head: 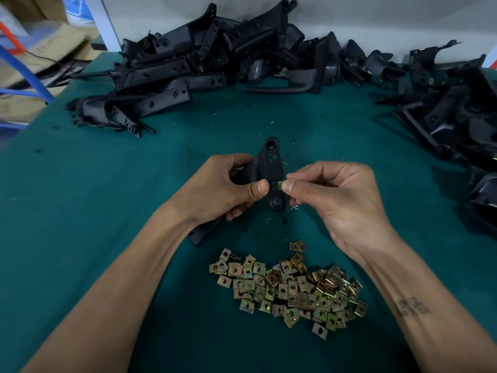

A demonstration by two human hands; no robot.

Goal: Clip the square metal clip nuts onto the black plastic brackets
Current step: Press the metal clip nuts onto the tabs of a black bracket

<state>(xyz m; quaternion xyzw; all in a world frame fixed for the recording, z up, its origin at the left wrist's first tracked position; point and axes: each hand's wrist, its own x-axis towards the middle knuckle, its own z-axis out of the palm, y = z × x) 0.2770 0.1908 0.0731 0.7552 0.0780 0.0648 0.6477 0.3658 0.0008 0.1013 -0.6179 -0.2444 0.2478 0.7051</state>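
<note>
A worktop [80,200] with a dark green cover fills most of the view. Along its far edge lies a long heap of black brackets [204,60], piled one over another, and a second heap of brackets [451,109] lies at the right side. Near the front edge, between the two forearms, there is a loose pile of clip nuts [290,289], square, with a yellowish metal shine and a hole in each; some lie flat, some lean on each other. Both forearms come in from the bottom corners and meet above the middle of the worktop. The left hand [215,189] holds one black bracket [270,168]: the fingers are curled around its body from behind, and the thumb presses on the front face, with the nail turned to the camera. The bracket stands nearly upright, a round hole at its top end and a round boss at its lower end, and another part of it goes down and left under the wrist. The right hand [336,200] is turned with the palm partly up; its thumb and forefinger pinch a single clip nut [280,185], and the other fingers are bent loosely behind. This nut is touching the right edge of the bracket at about mid height, just beside the left thumb. Whether it already sits over the edge, I cannot tell. Small thin shavings [269,219] lie scattered on the cover around the hands.
</note>
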